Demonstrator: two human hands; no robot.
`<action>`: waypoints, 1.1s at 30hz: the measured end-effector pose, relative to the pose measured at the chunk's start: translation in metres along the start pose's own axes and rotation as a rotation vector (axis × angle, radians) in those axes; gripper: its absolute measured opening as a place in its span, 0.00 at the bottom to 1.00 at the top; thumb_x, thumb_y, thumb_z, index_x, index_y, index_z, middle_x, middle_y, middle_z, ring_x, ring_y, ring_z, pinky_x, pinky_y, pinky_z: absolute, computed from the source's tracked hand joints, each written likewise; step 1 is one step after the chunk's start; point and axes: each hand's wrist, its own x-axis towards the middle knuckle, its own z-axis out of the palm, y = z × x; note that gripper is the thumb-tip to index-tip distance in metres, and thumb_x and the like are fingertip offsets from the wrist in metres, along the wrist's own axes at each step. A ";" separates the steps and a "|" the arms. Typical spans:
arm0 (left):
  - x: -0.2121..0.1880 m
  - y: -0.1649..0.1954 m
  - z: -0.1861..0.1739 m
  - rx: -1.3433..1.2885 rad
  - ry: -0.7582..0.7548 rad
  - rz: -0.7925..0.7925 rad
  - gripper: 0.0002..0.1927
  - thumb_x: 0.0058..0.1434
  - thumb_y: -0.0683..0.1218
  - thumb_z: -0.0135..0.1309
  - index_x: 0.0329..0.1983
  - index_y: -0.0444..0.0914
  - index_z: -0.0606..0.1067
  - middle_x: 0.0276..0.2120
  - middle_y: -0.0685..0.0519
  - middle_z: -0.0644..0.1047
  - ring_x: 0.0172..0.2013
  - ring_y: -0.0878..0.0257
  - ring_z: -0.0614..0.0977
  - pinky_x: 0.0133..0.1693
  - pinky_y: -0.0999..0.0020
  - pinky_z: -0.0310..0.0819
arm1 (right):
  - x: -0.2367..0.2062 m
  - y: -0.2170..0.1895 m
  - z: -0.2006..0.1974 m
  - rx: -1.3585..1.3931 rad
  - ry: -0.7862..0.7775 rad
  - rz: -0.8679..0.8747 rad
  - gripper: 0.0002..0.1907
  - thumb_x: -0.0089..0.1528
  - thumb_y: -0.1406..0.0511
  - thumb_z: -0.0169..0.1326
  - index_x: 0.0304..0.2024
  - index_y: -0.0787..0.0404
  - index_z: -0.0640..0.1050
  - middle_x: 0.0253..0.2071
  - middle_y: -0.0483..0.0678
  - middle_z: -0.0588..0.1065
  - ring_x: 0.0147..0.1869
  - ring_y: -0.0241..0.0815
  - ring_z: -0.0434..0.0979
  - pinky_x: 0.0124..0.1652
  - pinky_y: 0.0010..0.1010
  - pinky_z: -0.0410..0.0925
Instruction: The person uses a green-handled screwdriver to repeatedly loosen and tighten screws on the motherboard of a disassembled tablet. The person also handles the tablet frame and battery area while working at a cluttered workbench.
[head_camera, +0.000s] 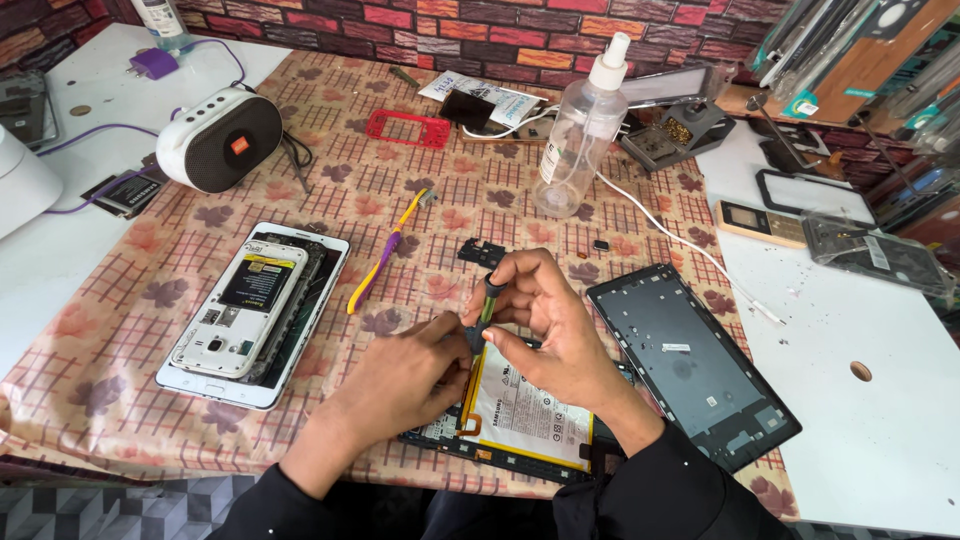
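Observation:
An opened tablet (520, 415) with a large white battery lies on the patterned tablecloth near the front edge. My right hand (555, 320) grips a small green-handled screwdriver (489, 298), held upright over the tablet's top edge. My left hand (405, 375) rests on the tablet's left side, its fingers pinched near the screwdriver's tip. Whether the left fingers hold a small part is hidden.
A black tablet frame (690, 365) lies to the right. At the left, an opened white phone rests on a white tablet (255, 310). A yellow-purple toothbrush (385, 255), a spray bottle (580, 130), a white speaker (220, 138) and a red phone frame (408, 129) lie farther back.

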 end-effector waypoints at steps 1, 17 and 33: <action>0.001 0.001 0.002 0.027 0.012 0.013 0.08 0.58 0.46 0.57 0.36 0.37 0.76 0.39 0.51 0.75 0.34 0.52 0.83 0.33 0.55 0.77 | 0.000 0.000 -0.001 0.002 0.003 -0.003 0.27 0.60 0.84 0.54 0.56 0.61 0.63 0.50 0.51 0.75 0.55 0.39 0.80 0.55 0.30 0.74; 0.005 0.004 0.001 -0.066 -0.010 -0.049 0.08 0.59 0.48 0.58 0.38 0.40 0.78 0.42 0.55 0.77 0.36 0.53 0.84 0.36 0.56 0.77 | 0.003 0.000 -0.015 0.084 0.076 -0.036 0.27 0.59 0.83 0.55 0.55 0.60 0.63 0.49 0.52 0.75 0.53 0.42 0.80 0.54 0.32 0.76; 0.078 0.083 0.079 0.274 0.117 0.342 0.17 0.54 0.37 0.51 0.48 0.31 0.74 0.45 0.42 0.78 0.46 0.51 0.82 0.41 0.58 0.79 | -0.030 -0.037 -0.118 0.309 0.687 -0.493 0.33 0.63 0.85 0.60 0.62 0.58 0.62 0.52 0.56 0.75 0.56 0.53 0.82 0.52 0.32 0.77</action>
